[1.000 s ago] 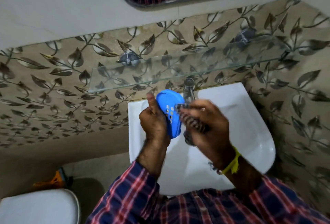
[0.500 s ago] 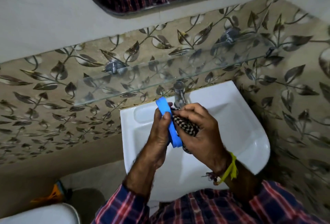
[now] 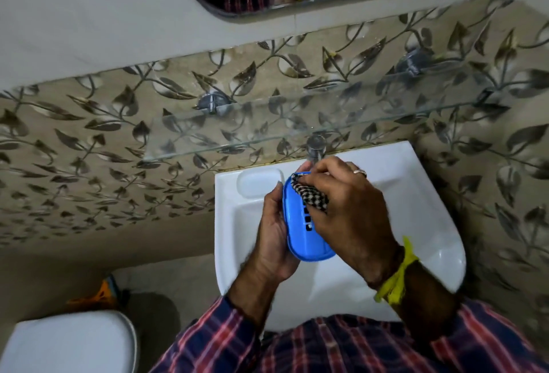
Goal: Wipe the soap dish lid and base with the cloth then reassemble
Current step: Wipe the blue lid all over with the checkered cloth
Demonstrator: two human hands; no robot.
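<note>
The left hand (image 3: 274, 242) grips the blue soap dish piece (image 3: 307, 233) over the sink (image 3: 416, 224); the right hand (image 3: 346, 209) pinches the cloth (image 3: 312, 194) against it (a hard rub might knock it loose).

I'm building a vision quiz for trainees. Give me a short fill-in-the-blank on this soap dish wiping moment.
1. The left hand holds the blue soap dish piece above the white ____.
2. The right hand presses a checked ____ onto the piece.
3. The right wrist wears a ____ band.

Missing words: sink; cloth; yellow
</note>
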